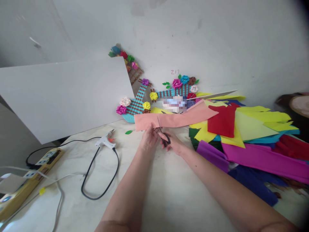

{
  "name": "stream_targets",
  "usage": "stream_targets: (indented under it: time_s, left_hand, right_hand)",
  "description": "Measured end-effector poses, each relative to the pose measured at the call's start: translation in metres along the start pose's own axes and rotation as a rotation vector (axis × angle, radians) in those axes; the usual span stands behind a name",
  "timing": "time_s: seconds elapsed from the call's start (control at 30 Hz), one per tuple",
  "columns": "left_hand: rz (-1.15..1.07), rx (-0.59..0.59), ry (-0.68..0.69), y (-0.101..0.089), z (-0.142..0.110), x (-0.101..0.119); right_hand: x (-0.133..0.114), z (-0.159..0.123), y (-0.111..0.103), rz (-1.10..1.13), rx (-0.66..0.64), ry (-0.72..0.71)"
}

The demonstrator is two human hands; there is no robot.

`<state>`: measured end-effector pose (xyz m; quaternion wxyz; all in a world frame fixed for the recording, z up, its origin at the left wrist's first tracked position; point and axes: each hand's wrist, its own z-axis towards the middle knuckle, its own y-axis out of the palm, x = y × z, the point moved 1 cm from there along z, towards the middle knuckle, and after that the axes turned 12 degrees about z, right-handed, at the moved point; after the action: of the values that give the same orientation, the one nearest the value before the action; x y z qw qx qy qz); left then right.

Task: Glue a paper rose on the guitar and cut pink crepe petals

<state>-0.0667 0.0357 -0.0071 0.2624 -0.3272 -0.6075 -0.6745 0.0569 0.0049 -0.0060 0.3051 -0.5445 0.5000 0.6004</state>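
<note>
My left hand (149, 138) pinches the lower edge of a long salmon-pink paper strip (178, 118) lying across the table. Just to its right, my right hand (172, 144) grips black-handled scissors (163, 132), whose blades point up into the strip's edge. Both hands sit close together at the middle of the table.
A pile of coloured paper sheets (243, 135) fills the right side. A white glue gun (105, 140) with a black cord lies to the left, near a yellow power strip (29, 177). A white board (65, 96) leans at back left. Paper-flower crafts (145, 103) stand against the wall.
</note>
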Motion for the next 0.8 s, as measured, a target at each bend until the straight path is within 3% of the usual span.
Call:
stream_targets:
  time_s: [0.8]
  left_hand:
    - [0.009, -0.059, 0.004, 0.0022, -0.0014, 0.0012]
  right_hand:
    - [-0.0020, -0.0022, -0.0005, 0.024, -0.054, 0.022]
